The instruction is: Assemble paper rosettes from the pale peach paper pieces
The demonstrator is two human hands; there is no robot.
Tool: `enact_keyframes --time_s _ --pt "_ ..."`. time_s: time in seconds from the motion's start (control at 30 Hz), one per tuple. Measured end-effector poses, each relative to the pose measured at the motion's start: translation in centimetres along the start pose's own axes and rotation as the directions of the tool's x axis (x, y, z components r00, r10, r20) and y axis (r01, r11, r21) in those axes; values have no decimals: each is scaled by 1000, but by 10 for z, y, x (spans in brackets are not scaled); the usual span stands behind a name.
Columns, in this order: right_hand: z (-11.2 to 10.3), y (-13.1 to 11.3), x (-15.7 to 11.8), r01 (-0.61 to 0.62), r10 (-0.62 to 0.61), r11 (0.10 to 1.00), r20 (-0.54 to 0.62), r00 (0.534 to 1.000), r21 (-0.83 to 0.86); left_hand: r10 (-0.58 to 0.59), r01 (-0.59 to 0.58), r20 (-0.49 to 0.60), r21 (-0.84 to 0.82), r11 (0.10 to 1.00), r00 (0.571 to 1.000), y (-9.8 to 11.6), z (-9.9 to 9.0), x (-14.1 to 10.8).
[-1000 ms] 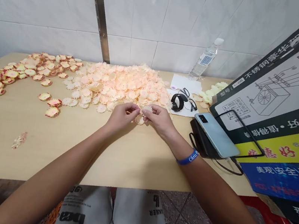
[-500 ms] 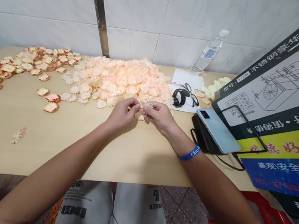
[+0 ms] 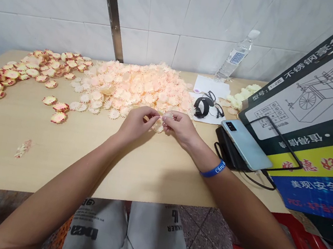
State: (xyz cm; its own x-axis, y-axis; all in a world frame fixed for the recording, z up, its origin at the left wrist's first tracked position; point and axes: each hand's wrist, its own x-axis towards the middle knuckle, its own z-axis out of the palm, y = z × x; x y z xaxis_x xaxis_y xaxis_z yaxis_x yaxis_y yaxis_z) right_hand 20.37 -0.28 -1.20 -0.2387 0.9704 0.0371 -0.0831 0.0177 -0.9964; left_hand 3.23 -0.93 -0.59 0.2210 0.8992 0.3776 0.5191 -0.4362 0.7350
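Note:
My left hand (image 3: 136, 125) is closed in a pinch, its thumb and forefinger tips meeting my right hand's fingers. What those left fingertips grip is too small to make out. My right hand (image 3: 181, 130) pinches a thin, pale disc with a toothed edge (image 3: 171, 114), like an artificial flower petal layer, partly covered by the fingers. Just beyond both hands spreads a big heap of similar pale pink petal discs (image 3: 147, 85). To the left lie stacked discs with red edges (image 3: 32, 65), several of them set apart nearer me (image 3: 59, 117).
A water bottle (image 3: 236, 55) leans by the wall. Glasses and a black strap (image 3: 202, 107) rest on white paper. A light blue phone (image 3: 247, 145) lies on a black object with a cable. A printed carton (image 3: 315, 122) fills the right side. Petal scraps (image 3: 23, 148) lie front left.
The view has shifted slightly. Both hands stay pinched together at the same spot, with only a small movement of the fingertips.

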Motion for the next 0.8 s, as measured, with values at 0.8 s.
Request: enact_keyframes --time_s 0.8 --pt "3 -7 -6 33 -16 971 71 997 -235 -53 49 21 140 989 998 5 -4 -5"
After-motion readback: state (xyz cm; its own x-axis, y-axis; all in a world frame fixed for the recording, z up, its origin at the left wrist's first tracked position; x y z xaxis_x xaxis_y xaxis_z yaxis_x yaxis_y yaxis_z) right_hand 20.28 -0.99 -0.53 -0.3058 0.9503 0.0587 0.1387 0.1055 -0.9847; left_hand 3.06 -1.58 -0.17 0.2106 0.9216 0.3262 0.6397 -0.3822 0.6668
